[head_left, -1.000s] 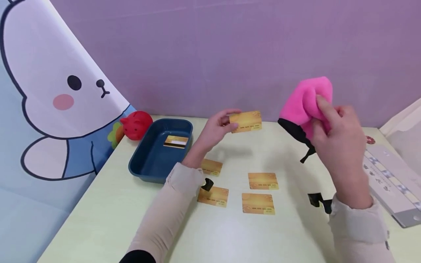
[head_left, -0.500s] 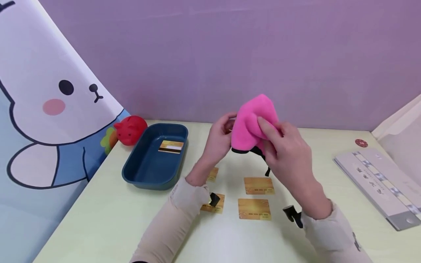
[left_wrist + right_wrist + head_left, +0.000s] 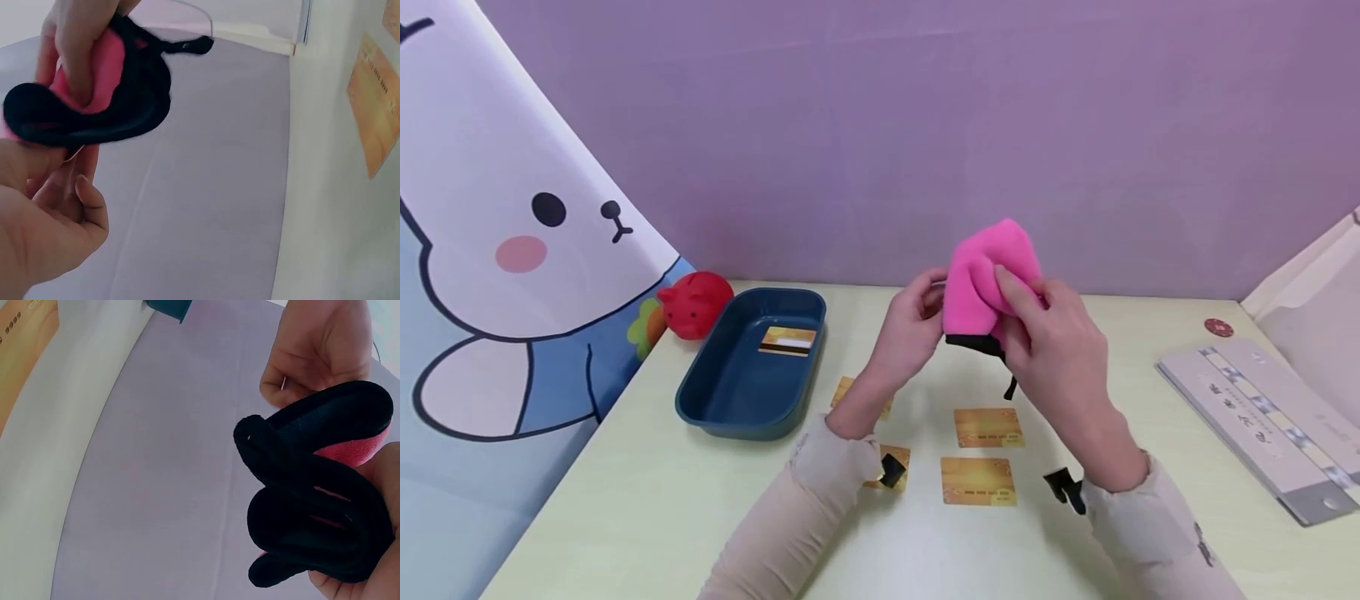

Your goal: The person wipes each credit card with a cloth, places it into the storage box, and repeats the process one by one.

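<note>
My right hand (image 3: 1063, 358) pinches a bunched pink plush cloth (image 3: 964, 287) between thumb and fingers, above the table. Black trim and a dangling black strap (image 3: 1010, 388) show along its lower side. My left hand (image 3: 912, 329) is at the cloth's left side, fingers curled round a gold bank card; in the left wrist view just a thin edge of that card (image 3: 76, 154) shows. The cloth hides the rest of it from the head view. On the table below lie gold cards, two uncovered (image 3: 988, 427) (image 3: 979, 482) and two partly behind my left arm (image 3: 844, 390) (image 3: 904, 482).
Left of my arm stands a blue tray (image 3: 752, 429) with one card (image 3: 790, 335) lying stripe-up in it. A red piggy bank (image 3: 695, 305) sits behind the tray's left edge. At right are a grey-white box (image 3: 1262, 417) and a red round chip (image 3: 1218, 327).
My right hand has brought the pink cloth leftward to the card in my left hand, which was in plain view before. The cards on the table and in the tray stay put.
</note>
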Demonstrator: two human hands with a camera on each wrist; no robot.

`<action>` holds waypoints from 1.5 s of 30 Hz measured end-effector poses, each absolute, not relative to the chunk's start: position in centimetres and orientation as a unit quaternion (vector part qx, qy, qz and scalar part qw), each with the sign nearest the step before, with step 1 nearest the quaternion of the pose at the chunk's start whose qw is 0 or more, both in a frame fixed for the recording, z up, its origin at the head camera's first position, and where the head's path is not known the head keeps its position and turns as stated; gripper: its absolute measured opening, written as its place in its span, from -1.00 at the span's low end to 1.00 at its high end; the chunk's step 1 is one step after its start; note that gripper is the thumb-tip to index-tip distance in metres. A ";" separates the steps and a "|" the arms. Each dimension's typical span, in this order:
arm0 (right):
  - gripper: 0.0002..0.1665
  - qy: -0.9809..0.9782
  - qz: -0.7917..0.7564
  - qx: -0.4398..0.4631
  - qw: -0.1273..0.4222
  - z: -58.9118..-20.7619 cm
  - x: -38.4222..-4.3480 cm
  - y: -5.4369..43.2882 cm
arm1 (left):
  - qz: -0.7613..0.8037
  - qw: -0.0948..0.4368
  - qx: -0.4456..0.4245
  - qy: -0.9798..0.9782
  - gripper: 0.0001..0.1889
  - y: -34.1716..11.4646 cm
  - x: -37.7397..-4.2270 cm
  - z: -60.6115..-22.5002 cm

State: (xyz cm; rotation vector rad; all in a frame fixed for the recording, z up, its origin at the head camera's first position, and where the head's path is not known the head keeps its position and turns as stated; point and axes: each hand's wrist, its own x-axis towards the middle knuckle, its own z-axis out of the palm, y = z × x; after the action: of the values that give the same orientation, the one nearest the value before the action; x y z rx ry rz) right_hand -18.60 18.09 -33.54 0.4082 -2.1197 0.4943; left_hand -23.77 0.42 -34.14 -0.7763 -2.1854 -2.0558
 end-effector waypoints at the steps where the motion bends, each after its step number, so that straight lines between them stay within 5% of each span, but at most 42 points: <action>1: -0.53 -0.857 0.200 0.160 0.448 -33.6 -18.7 18.3 | -0.662 0.020 -0.251 -0.706 -0.59 0.2 -23.9 -34.1; 13: -0.54 -0.851 0.231 0.044 0.469 -32.5 -19.4 22.4 | -0.701 0.085 -0.215 -0.675 -0.55 -3.0 -25.3 -33.1; 22: -0.58 -0.817 0.214 0.162 0.510 -32.7 -18.5 18.2 | -0.677 0.098 -0.237 -0.690 -0.60 -1.5 -25.0 -34.0; 31: -0.49 -0.867 0.166 0.196 0.427 -34.5 -18.1 16.5 | -0.664 0.021 -0.236 -0.709 -0.61 -0.6 -24.1 -34.3; 45: -0.52 -0.897 0.201 0.104 0.379 -33.1 -18.6 19.8 | -0.666 0.003 -0.271 -0.695 -0.63 -2.4 -24.4 -32.9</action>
State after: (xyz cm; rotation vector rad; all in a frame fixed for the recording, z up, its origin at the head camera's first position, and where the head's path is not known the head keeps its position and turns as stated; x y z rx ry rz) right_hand -18.57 19.84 -33.10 0.2646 -2.2918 0.5125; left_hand -24.41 -2.42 -32.87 -0.8498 -2.1783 -2.0884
